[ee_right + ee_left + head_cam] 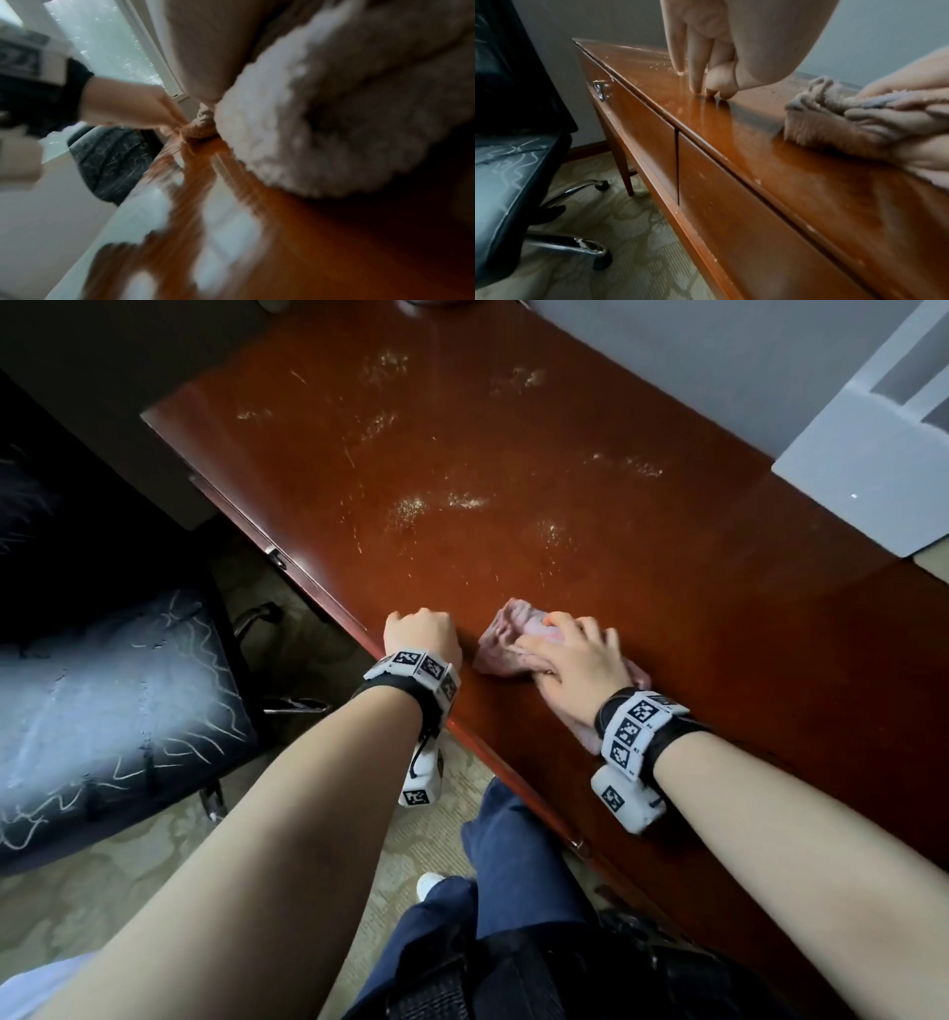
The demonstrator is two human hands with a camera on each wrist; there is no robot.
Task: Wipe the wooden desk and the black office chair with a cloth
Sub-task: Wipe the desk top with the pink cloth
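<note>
The wooden desk (565,480) (757,154) (334,243) has a glossy red-brown top with pale dust smears across its middle. My right hand (570,654) (890,115) grips a bunched pink cloth (506,639) (816,125) (295,132) and presses it on the desk near the front edge. My left hand (421,634) (706,89) (133,105) holds nothing; its fingertips rest on the desk just left of the cloth. The black office chair (102,701) (505,166) (113,160), marked with white scribbles, stands left of the desk.
A white box-like object (868,469) sits on the desk's far right. Drawer fronts with a metal lock (600,91) run below the desk edge. The chair's chrome base and casters (585,245) stand on patterned carpet. My legs (513,865) are close to the desk front.
</note>
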